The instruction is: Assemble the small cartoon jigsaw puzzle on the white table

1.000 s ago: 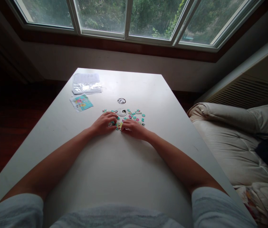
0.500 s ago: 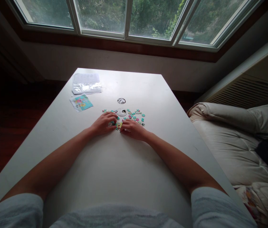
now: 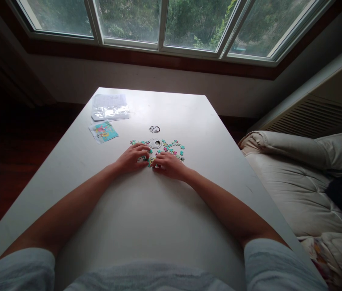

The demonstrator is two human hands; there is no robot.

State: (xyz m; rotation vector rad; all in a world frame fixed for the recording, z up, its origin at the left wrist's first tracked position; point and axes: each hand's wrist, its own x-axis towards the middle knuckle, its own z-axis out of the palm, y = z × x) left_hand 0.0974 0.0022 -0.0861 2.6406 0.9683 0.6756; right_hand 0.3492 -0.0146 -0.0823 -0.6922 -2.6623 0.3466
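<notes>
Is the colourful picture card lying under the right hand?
No, the colourful picture card lies on the table's left side, apart from the right hand.

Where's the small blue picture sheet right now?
Head view, left side: the small blue picture sheet lies flat on the white tabletop, just nearer the person than the clear plastic packet.

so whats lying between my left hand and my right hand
A few of the small coloured pieces lie between your left hand and right hand, as the head view shows.
</notes>
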